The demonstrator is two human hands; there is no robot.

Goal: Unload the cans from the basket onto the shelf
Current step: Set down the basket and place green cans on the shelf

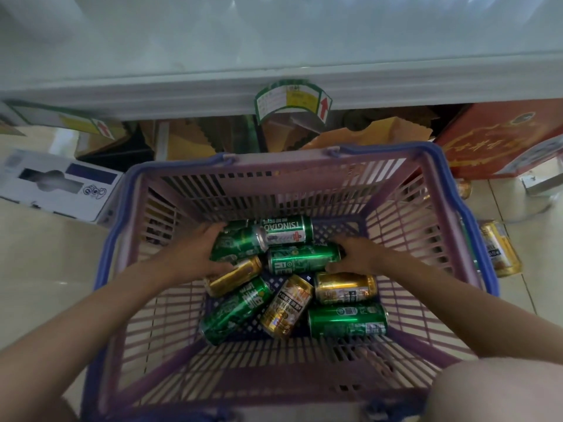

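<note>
A pink plastic basket (307, 166) with blue handles stands on the floor below me, holding several green and gold cans lying on their sides. My left hand (198, 254) wraps around a green can (236, 243) at the back left of the pile. My right hand (355, 255) grips the right end of another green can (301, 258) in the middle. A Tsingtao can (288, 229) lies behind them. A white shelf (274, 56) spans the top of the view, its surface bare.
A gold can (499, 248) lies on the tiled floor right of the basket. A red carton (499, 138) sits at the back right, a white box (58, 184) at the left, and cardboard fills the space under the shelf.
</note>
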